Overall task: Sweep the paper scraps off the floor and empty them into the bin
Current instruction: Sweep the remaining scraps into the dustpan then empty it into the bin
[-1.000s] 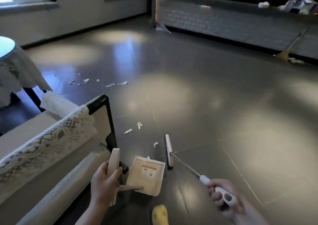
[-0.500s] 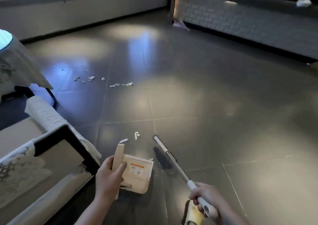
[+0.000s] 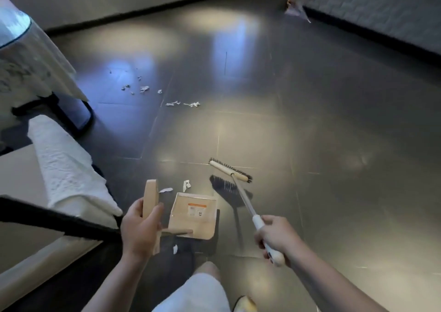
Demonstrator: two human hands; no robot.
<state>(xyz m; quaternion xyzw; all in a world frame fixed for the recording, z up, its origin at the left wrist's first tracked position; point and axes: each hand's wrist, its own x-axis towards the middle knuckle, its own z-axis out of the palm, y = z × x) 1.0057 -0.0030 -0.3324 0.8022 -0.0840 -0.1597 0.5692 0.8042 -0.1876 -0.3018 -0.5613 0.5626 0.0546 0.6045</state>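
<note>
My left hand (image 3: 140,228) grips the upright handle of a cream dustpan (image 3: 194,216) that sits low over the dark tiled floor. My right hand (image 3: 274,237) holds the white grip of a broom; its brush head (image 3: 230,169) hangs just above the floor, right of the pan, casting a shadow below. Two paper scraps (image 3: 186,184) lie just beyond the pan's far edge, and one small scrap (image 3: 175,249) lies behind it. A scatter of several more scraps (image 3: 144,88) lies farther off, with two larger bits (image 3: 192,104) nearer. No bin is in view.
A sofa with a black frame and white lace cover (image 3: 64,166) fills the left side. A round table with a pale cloth (image 3: 26,56) stands at the far left on black legs. A white brick counter base (image 3: 372,8) runs along the far right. My knee (image 3: 198,288) shows below.
The view has tilted down and moved forward. The broom head has lifted and turned crosswise to the right of the pan. Both hands keep their holds.
</note>
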